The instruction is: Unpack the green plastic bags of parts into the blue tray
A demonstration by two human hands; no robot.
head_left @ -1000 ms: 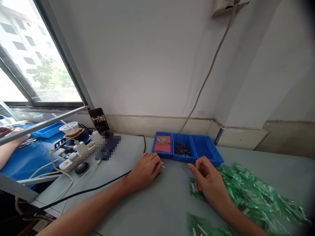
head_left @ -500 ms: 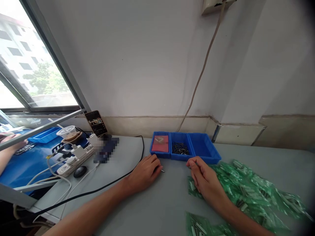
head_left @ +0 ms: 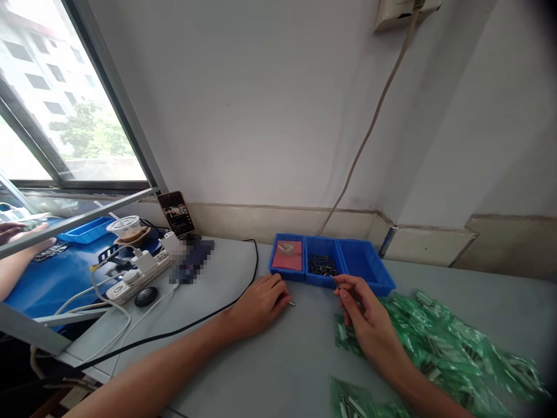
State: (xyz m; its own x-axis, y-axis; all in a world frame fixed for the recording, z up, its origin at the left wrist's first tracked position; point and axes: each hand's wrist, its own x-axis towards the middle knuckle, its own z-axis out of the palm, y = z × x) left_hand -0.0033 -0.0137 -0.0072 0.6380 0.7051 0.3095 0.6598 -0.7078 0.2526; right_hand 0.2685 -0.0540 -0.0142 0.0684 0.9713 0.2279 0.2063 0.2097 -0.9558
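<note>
My left hand (head_left: pixel 260 305) rests on the grey table with its fingers curled closed. A short metal pin (head_left: pixel 292 304) pokes out beside its thumb and index finger. My right hand (head_left: pixel 363 307) hovers near the front of the blue bins, thumb and index finger pinched on a small thin metal piece (head_left: pixel 335 282), too small to name exactly. Just beyond it stands the middle blue bin (head_left: pixel 316 281), holding many small metal pins or screws (head_left: pixel 322 265). Beneath and beside the right hand lie green plastic bags (head_left: pixel 435 337) with metal parts inside.
A blue bin (head_left: pixel 274 268) at left holds a pink card (head_left: pixel 289 255); another blue bin (head_left: pixel 363 261) stands at right. A black cable (head_left: pixel 183 333) crosses the table. Power strip (head_left: pixel 141 281), phone (head_left: pixel 176 212) and drink cup (head_left: pixel 127 227) are left, near another person's arm (head_left: pixel 26 255).
The view has swung slightly left, so the scene sits further right. My right hand's fingers have shifted, and the small piece in its pinch has tilted up. My left hand stays put.
</note>
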